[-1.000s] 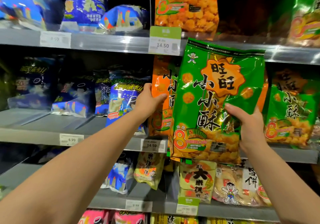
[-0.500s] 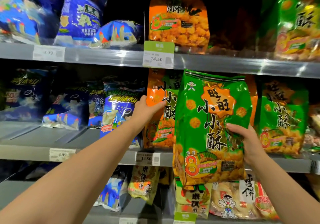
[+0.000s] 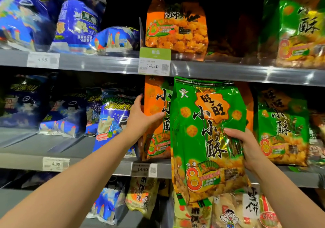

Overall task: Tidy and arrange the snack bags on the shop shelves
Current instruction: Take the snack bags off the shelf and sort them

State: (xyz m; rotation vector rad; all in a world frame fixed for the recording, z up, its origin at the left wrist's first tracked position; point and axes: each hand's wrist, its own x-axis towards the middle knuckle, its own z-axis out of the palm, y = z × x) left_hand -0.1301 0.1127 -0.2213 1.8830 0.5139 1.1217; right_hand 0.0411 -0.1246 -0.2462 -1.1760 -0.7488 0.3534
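My right hand (image 3: 244,146) grips the right side of a large green snack bag (image 3: 205,139) and holds it upright in front of the middle shelf (image 3: 105,164). Its bottom hangs below the shelf edge. My left hand (image 3: 142,116) holds the left edge of an orange snack bag (image 3: 154,122) that stands on the middle shelf, thumb across its front. The green bag covers the orange bag's right half. Another green bag (image 3: 283,131) stands on the same shelf further right.
Blue snack bags (image 3: 112,122) fill the left of the middle shelf and the top shelf (image 3: 219,71). An orange bag (image 3: 175,27) and a green bag (image 3: 299,27) stand on the top shelf. Rice cracker packs (image 3: 233,212) lie on the bottom shelf. Price tags (image 3: 154,62) hang on the shelf edges.
My right hand has lowered the green bag from in front of the top shelf edge to just under it. My left hand has stayed on the orange bag.
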